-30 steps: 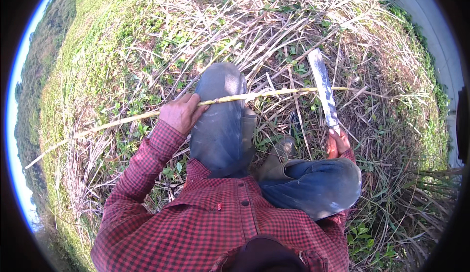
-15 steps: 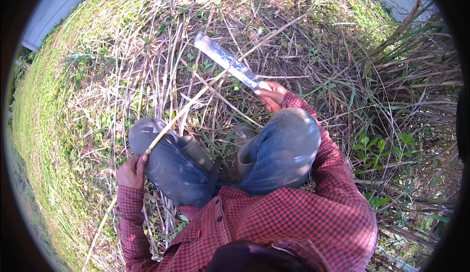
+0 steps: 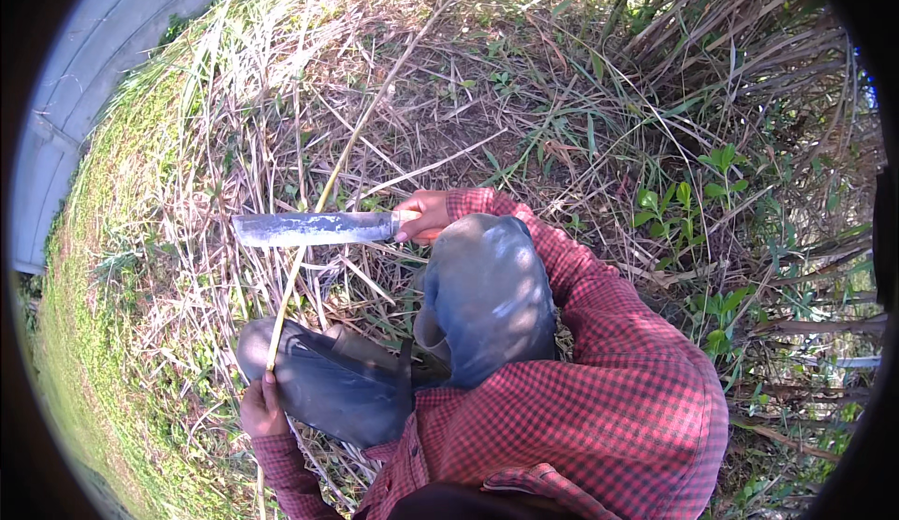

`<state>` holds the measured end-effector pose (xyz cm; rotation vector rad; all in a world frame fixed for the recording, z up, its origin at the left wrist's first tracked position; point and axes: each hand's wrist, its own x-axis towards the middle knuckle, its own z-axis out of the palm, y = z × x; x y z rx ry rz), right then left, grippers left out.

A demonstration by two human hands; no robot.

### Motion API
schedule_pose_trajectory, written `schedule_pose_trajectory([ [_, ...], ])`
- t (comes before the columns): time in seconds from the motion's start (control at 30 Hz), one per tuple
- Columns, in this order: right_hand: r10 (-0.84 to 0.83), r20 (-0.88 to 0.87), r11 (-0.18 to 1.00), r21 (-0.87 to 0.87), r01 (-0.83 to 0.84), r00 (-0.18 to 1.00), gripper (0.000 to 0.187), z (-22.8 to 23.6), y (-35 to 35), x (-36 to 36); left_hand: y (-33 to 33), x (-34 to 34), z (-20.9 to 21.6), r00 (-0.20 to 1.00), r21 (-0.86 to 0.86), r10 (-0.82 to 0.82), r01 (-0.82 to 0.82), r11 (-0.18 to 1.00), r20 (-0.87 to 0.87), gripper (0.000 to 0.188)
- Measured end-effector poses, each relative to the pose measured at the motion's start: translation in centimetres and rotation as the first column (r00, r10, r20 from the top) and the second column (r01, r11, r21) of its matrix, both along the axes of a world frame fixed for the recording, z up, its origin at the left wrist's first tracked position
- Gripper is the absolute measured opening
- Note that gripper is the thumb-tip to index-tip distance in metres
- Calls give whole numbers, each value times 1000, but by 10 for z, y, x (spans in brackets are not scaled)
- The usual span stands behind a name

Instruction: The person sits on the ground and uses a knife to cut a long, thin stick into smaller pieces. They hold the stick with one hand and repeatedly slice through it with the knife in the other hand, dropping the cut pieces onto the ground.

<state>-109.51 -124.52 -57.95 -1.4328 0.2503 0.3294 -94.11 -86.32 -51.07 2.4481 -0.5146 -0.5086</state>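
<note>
Held in my right hand point(image 3: 420, 215) by its handle is a machete point(image 3: 314, 229), its broad worn blade pointing left. The blade lies across a long, thin yellowish cane stalk point(image 3: 338, 160) and hides a short piece of it; whether the two touch, I cannot tell. My left hand point(image 3: 262, 406) is closed round the stalk's lower part, beside my left knee. From there the stalk slants up and away past the blade, and its lower end runs down behind my left forearm.
My bent knees point(image 3: 492, 281) in dark trousers rise between my arms. Dry cut stems and grass point(image 3: 220, 267) litter the ground. Tall grass clumps point(image 3: 740, 33) and a leafy green plant point(image 3: 670, 211) stand on the right. A pale wall point(image 3: 122, 43) curves along the upper left.
The machete has swung from slanting up-left to nearly level, and my right hand has moved left and lower. The stalk stands steeper, my left hand sits lower, and the whole view has turned.
</note>
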Motion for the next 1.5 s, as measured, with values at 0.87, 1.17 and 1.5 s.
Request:
schedule_pose_trajectory([
  [0.87,-661,-143,750,-168,640,737,39,-18,-95,-11,18,-16,-9,995,-94,-98,95,991,-31,40],
  [1.17,-405,-39,914,-44,404,913,36,-17,-54,-10,20,-1,12,952,-151,-129,89,985,-277,32],
  [1.5,-375,24,925,-45,376,927,32,-17,-34,-18,25,1,-13,946,-177,-32,-27,984,-323,42],
])
